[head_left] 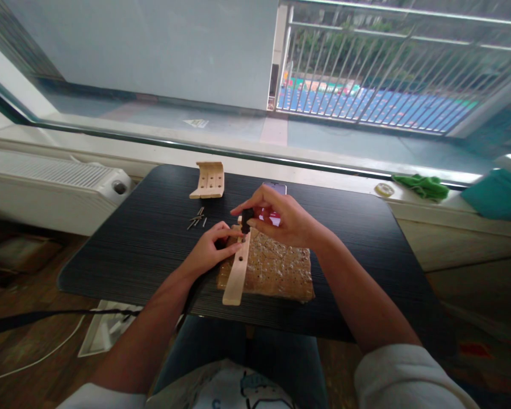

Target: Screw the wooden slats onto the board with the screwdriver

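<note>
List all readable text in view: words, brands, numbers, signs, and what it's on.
No text is clearly readable.
Smartphone screen: partly hidden by the right hand, too small to read.
White ground marking outside: too blurred to read.
Shirt print: cut off by the picture edge, unreadable.

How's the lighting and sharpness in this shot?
Head view: daylight fills the window, the floor is dim; head view: glints dot the brown block, while the wooden strip shows no strong glare; head view: the right sleeve looks soft and stretched.
</note>
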Demonstrator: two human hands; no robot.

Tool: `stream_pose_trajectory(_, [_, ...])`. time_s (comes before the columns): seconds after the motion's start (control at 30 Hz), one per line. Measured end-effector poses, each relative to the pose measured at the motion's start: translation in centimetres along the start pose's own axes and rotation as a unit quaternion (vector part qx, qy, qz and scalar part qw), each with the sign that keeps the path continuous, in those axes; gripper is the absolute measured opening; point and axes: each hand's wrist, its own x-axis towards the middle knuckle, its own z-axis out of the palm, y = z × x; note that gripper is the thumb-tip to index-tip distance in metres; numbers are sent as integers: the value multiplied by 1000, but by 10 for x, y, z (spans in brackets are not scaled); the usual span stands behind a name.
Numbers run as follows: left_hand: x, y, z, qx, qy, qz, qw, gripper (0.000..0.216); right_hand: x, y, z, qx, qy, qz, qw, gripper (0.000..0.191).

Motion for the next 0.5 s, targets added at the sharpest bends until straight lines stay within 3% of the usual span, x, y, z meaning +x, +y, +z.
stream_pose_trajectory(0.2, [0,3,0,7,3,-7,1000,22,0,5,1,12,22,4,1000,22])
stream_pose_trajectory(0.5, [0,0,0,12,9,2,1000,21,2,9,7,-54,74,-34,995,17])
